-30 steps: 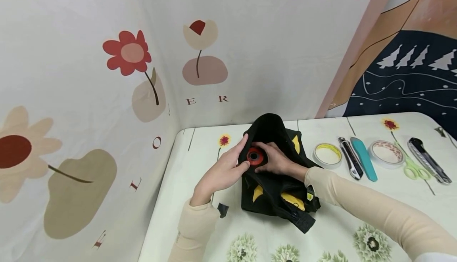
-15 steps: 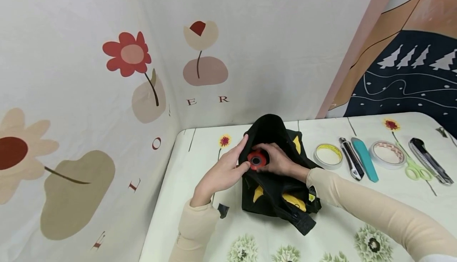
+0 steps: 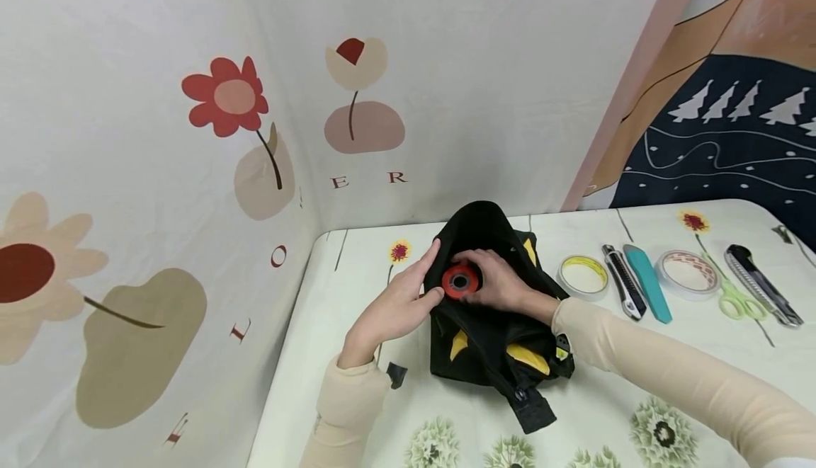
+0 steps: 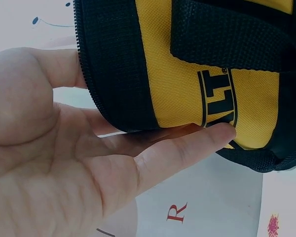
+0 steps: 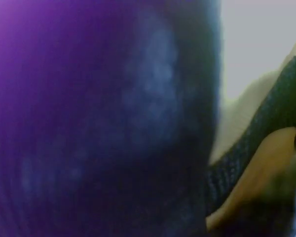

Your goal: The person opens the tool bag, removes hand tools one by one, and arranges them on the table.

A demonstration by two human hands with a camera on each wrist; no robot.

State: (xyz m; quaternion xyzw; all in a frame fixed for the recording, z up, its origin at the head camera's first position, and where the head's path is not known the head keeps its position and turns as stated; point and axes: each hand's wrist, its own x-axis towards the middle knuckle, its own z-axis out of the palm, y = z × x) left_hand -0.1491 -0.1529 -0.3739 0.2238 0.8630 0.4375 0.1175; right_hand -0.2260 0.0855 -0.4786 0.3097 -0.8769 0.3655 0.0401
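A black-and-yellow zippered tool bag (image 3: 474,355) stands on the table with its mouth spread wide. My left hand (image 3: 398,301) grips the left rim, thumb on the inner side. In the left wrist view the fingers of that hand (image 4: 113,168) lie along the bag's yellow outer wall (image 4: 177,94). Inside the mouth, my right hand (image 3: 500,284) holds a red round roll with a dark centre (image 3: 460,281), likely tape. Its fingertips are partly hidden behind the roll. Dark blurred fabric (image 5: 98,118) fills most of the right wrist view.
Right of the bag lie a yellow-cored tape roll (image 3: 566,284), a black utility knife (image 3: 625,282), a teal one (image 3: 647,282), another tape roll (image 3: 663,277), green scissors (image 3: 743,305) and another knife (image 3: 763,285). A printed cloth wall (image 3: 472,135) rises behind.
The red roll has shifted slightly right within the bag's mouth, and more of its face shows. The bag's front strap has swung a little leftward. My left hand keeps its place on the rim.
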